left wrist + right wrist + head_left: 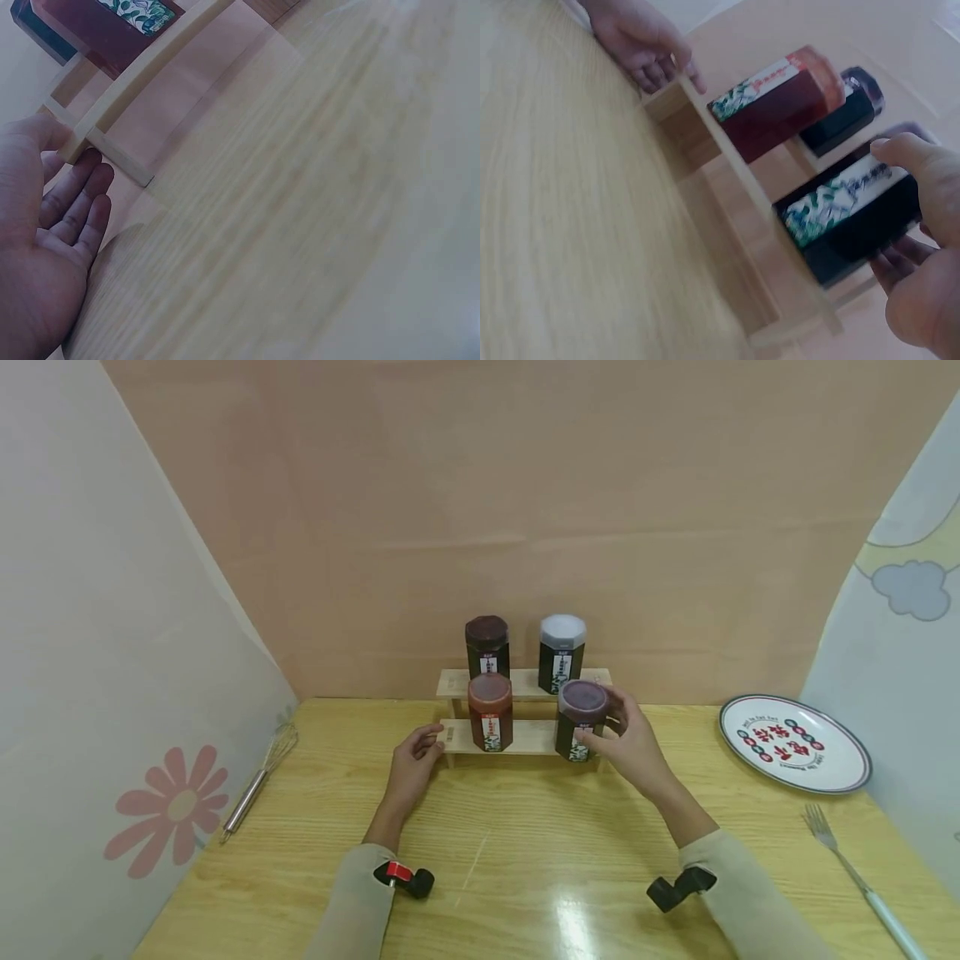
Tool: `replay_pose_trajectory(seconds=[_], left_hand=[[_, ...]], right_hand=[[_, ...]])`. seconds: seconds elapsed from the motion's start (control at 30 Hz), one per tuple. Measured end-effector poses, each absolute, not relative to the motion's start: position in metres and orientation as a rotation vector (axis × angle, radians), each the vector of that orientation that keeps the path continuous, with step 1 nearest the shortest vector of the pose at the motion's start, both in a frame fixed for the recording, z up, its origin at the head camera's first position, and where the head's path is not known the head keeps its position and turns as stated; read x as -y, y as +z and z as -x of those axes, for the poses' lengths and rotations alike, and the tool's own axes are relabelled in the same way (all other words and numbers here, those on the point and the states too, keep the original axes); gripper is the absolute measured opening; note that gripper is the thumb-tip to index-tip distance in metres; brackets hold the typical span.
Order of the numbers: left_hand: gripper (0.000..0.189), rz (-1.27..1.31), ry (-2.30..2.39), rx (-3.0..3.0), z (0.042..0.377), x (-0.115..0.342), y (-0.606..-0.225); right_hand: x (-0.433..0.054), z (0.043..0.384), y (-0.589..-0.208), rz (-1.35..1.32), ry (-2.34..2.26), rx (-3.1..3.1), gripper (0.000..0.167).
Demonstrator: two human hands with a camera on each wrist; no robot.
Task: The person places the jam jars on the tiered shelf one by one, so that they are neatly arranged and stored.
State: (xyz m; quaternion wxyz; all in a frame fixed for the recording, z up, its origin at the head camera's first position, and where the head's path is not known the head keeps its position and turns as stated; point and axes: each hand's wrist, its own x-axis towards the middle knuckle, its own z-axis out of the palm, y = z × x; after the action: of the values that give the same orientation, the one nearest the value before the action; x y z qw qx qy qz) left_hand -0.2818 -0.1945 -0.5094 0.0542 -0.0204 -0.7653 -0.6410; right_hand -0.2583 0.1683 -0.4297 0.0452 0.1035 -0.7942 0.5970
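My right hand (632, 745) grips a dark jar with a purple lid (584, 697), thumb across its label and fingers behind. That jar is at the right end of the lower step of a two-step wooden rack (533, 737). At the lower step's left end, my left hand (417, 757) pinches the board; in the left wrist view its thumb side lies above the wood, other fingers below. A jar with a red-brown lid (491, 714) stands between the hands. On the upper step are a dark-lidded jar (487, 643) and a white-lidded jar (562, 652).
A whisk (258, 782) lies on the wooden table at the left, near the flower-printed side wall. Toward the right are an oval plate (797, 743) with red lettering and a fork (862, 878). A plain tan backdrop (525, 527) rises behind the rack.
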Motion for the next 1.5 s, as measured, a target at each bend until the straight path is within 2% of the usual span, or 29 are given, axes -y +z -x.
replay_pose_trajectory(seconds=[0.27, 0.7, 1.5], left_hand=[[0.035, 0.038, -1.951, 2.322, 0.281, 0.195, -0.510], [0.031, 0.080, -1.946, 2.298, 0.282, 0.195, -0.511], [0.032, 0.077, -1.956, 2.307, 0.283, 0.194, -0.511]], right_hand=[[-0.177, 0.257, -0.446, -0.344, 1.833, 2.433, 0.074], [-0.169, 0.268, -0.455, -0.349, 1.847, 2.372, 0.068], [-0.154, 0.279, -0.449, -0.308, 1.838, 2.395, 0.072]])
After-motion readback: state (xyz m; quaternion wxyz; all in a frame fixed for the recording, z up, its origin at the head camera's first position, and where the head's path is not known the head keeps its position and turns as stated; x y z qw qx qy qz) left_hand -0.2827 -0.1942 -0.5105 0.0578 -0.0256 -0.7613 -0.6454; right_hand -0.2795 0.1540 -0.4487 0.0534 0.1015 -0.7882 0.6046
